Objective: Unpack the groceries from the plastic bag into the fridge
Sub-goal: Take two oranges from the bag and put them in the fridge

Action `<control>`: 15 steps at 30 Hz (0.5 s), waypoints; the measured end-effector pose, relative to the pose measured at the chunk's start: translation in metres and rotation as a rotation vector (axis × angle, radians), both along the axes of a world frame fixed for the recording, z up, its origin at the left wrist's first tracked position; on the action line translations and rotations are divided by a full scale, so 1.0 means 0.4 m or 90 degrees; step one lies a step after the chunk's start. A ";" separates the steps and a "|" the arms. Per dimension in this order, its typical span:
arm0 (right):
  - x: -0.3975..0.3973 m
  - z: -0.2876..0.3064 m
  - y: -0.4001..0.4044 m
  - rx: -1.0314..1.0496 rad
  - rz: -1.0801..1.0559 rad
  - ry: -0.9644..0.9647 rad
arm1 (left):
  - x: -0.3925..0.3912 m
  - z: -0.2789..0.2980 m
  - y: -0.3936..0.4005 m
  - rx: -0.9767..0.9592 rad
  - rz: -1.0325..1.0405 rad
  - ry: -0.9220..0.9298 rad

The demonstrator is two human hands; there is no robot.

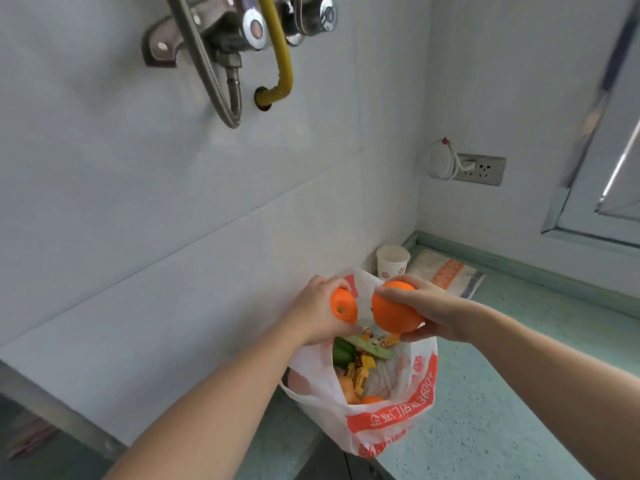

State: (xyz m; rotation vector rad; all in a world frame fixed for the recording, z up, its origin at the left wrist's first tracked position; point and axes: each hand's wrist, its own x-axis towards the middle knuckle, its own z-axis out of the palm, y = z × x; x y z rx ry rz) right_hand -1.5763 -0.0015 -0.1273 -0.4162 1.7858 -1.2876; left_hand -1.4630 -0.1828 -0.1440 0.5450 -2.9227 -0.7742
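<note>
A white plastic bag (398,420) with red print stands open on the green counter (485,410). Just above its mouth my left hand (317,308) grips a small orange (343,305). My right hand (424,311) grips a larger orange (394,310) beside it. Inside the bag I see a green pepper (343,351), yellow wrapped snacks (360,374) and more orange fruit (372,399). The fridge is out of view.
A paper cup (392,262) and a folded cloth (446,271) sit in the counter's back corner. Taps and hoses (242,39) hang on the tiled wall above. A wall socket (479,169) and a window frame (595,202) are at right.
</note>
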 end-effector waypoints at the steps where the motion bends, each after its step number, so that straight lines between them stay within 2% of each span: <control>1: 0.012 0.016 0.006 -0.014 -0.024 0.002 | 0.005 0.012 0.003 0.010 0.003 0.026; 5: 0.063 0.066 0.031 -0.099 -0.129 -0.034 | 0.027 0.053 0.028 0.102 0.021 0.128; 9: 0.136 0.089 0.055 -0.203 -0.255 -0.116 | 0.063 0.069 0.052 0.208 0.013 0.180; 15: 0.259 0.059 0.143 -0.198 -0.374 -0.057 | 0.100 0.045 0.115 0.381 -0.009 0.169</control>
